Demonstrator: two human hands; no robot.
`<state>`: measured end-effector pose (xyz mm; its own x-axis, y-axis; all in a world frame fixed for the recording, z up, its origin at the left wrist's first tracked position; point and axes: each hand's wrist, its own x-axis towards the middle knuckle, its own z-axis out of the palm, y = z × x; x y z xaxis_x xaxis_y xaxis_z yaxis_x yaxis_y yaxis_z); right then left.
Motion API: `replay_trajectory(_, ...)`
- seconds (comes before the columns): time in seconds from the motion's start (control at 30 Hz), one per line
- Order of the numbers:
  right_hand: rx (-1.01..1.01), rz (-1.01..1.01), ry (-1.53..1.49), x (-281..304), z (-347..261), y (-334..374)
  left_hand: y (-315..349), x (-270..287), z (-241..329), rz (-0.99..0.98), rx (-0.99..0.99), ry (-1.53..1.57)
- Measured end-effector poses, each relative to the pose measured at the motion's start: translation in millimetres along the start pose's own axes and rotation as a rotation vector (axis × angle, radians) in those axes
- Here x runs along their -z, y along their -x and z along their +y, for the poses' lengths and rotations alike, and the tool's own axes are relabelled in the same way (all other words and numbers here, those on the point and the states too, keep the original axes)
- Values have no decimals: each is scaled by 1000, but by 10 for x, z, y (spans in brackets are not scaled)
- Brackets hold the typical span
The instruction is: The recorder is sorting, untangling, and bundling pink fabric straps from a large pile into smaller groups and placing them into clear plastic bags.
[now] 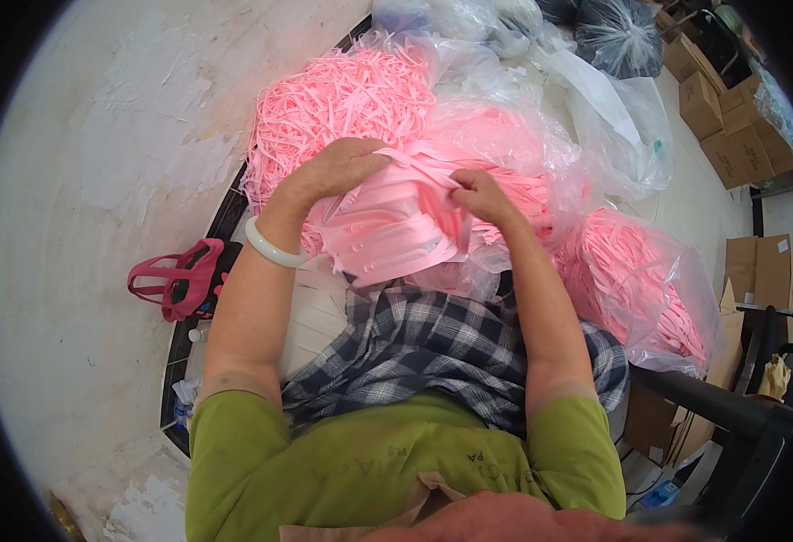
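Plaid cloth (433, 339) across lap, pink strip bundle (383, 230) just past it, between hands. Left hand (349, 167) and right hand (480, 197) both pinching top edge, fingers curled closed. I'd keep it taut, clear of loose pink pile (342, 99) behind, so nothing tangles.

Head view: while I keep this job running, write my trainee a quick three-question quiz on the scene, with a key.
1. On which side does the person wear the white bangle?
2. True or false: the left hand rests on the tote bag.
3. Which pattern does the navy cloth show?
A) stripes
B) plaid
C) dots

Key:
1. Left.
2. False: it holds the bundle of pink strips together with the right hand.
3. B.
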<state>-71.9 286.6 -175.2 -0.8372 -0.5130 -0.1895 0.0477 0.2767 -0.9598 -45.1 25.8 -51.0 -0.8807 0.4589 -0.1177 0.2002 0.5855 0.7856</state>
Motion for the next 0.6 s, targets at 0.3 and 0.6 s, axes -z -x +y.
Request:
replay_trajectory(0.3,167,179,326,273,-971,316,52,166,102,411,-53,0)
replay_trajectory(0.6,307,271,718,208,-709,312,226,236,268,209,42,309)
